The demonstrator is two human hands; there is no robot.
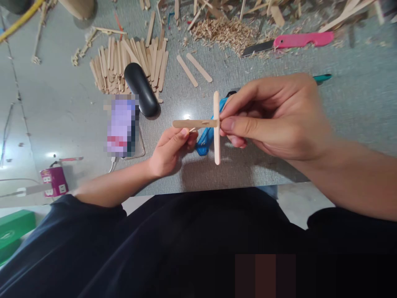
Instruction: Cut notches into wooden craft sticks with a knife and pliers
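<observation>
Two craft sticks meet at a right angle before me: a horizontal craft stick [194, 123] with a dark mark near its right end, and a paler crosswise craft stick [216, 145]. My right hand [279, 116] is closed in a pinch where they join. Just below the horizontal stick is my left hand [169, 149], thumb and fingers pressed together on a thin pale wooden piece [193, 129], of which only a tip shows. Beneath the sticks, a blue plastic tool [203, 145] lies on the table, partly hidden by the right hand.
A pile of craft sticks [120, 62] lies at the back left, beside a black case [142, 89] and a phone [120, 126]. Two loose sticks [198, 67] lie nearer. Behind are wood shavings [223, 33] and a pink-handled folding saw or knife [304, 40], blade out.
</observation>
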